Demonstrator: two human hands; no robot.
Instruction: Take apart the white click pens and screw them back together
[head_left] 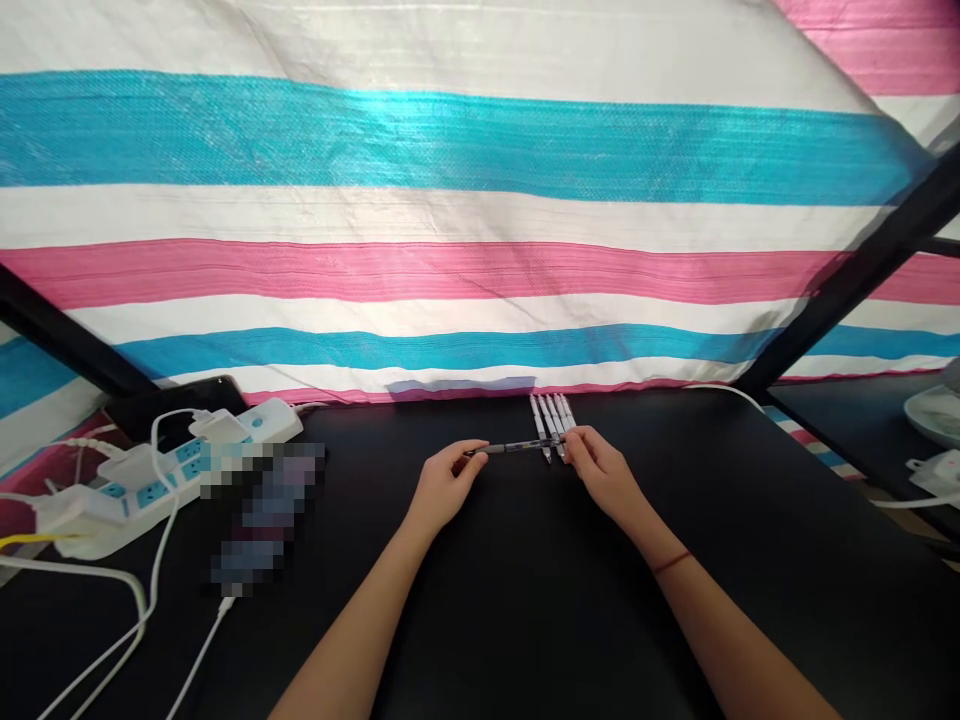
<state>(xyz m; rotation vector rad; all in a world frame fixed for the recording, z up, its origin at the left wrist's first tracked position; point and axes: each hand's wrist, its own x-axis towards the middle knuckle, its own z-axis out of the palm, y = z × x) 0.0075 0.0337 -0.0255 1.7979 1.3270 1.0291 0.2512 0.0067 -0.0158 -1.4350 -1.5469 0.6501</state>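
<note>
A slim dark pen [517,446] with a clear barrel lies level between my two hands, above the black desk. My left hand [448,482] pinches its left end between thumb and fingers. At the other end, my right hand [598,466] grips it the same way, its fingertips covering the tip. Just behind the pen, several white pens [548,415] lie side by side on the desk, pointing away from me. Their near ends are partly hidden by the held pen and my right hand.
Left on the black desk [495,600] are a white power strip [169,480] with plugs and cables, a blurred-out phone-like object [266,520] on a white cord [199,655], and a dark device [180,405]. A striped sheet [480,270] hangs behind, between black frame bars [817,300].
</note>
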